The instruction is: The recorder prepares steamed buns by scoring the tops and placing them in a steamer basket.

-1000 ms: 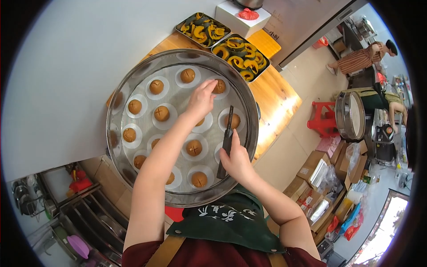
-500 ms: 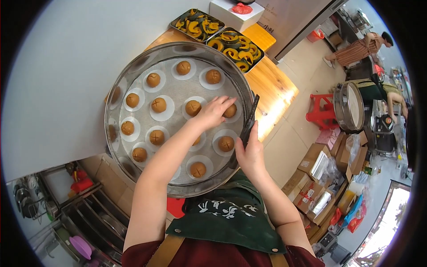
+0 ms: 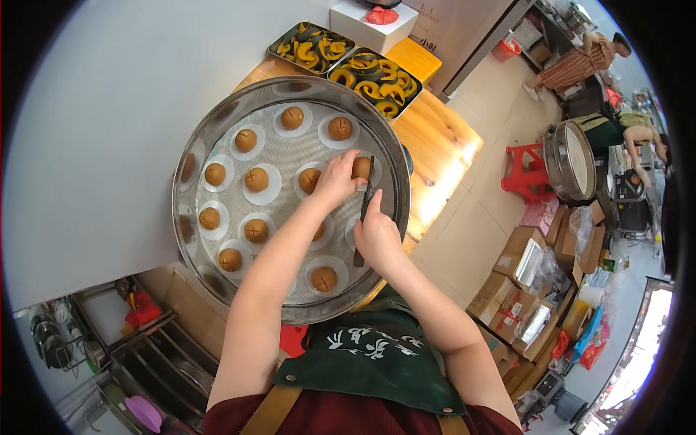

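A round metal steamer tray (image 3: 401, 239) with a mesh base holds several brown dough buns (image 3: 256, 230) on white paper rounds; crossed cuts show on many tops. At the right of the tray, my left hand (image 3: 339, 181) grips the side of one brown bun (image 3: 359, 167), fingers curled against it. My right hand (image 3: 378, 235) is closed round a dark, narrow knife (image 3: 368, 190), seen nearly edge-on. Its far end lies over that bun's right side; whether it cuts in, I cannot tell. My forearms hide parts of other buns and papers.
Two dark trays of sliced pumpkin (image 3: 377, 81) stand beyond the steamer on a wooden table (image 3: 442, 141). A white box (image 3: 373, 29) is behind them. At right are a red stool (image 3: 523, 174), another steamer (image 3: 573, 159) and cardboard boxes (image 3: 511, 308). Two people work farther off.
My right hand has come from the tray's right rim inward, bringing the knife to the bun. My left hand has shifted slightly left and down, now at the bun's left side.
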Available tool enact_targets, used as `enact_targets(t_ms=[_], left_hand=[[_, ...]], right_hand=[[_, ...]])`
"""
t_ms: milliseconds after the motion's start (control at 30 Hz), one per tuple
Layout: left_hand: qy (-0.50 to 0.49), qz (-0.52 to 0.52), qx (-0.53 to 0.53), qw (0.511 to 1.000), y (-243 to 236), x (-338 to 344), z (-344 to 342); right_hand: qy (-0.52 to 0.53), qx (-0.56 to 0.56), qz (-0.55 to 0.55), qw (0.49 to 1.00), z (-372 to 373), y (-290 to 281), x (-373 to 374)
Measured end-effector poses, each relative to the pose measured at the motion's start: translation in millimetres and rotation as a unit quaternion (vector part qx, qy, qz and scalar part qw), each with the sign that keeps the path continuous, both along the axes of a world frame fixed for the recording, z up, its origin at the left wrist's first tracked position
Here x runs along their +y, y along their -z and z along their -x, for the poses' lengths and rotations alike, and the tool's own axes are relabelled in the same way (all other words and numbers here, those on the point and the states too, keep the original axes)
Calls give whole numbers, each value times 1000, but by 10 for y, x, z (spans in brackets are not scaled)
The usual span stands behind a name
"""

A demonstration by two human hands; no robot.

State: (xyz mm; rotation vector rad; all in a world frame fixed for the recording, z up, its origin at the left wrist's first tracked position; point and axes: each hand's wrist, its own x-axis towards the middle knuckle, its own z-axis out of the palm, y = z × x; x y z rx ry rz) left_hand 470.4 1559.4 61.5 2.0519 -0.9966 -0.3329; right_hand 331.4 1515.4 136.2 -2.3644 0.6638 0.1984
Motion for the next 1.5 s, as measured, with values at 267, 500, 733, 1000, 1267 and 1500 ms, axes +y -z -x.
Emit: enact_targets(t_ms=[267, 500, 733, 1000, 1267, 1500], left_hand=[[14, 53, -34, 998, 93, 47, 3], [21, 62, -49, 997, 103, 29, 12], [24, 56, -50, 997, 141, 54, -29], [40, 57, -62, 996, 109, 18, -40], [40, 48, -30, 998, 116, 48, -20], [-28, 8, -74, 997, 102, -25, 145]], right_hand=[[1, 8, 13, 1000, -129, 152, -37], [17, 15, 8, 1000, -202, 239, -56], [-3, 36, -12, 999, -101, 219, 73], [15, 6, -13, 1000, -145, 273, 21], [19, 20, -35, 999, 27, -13, 38], [41, -25, -47, 998, 93, -120, -74]])
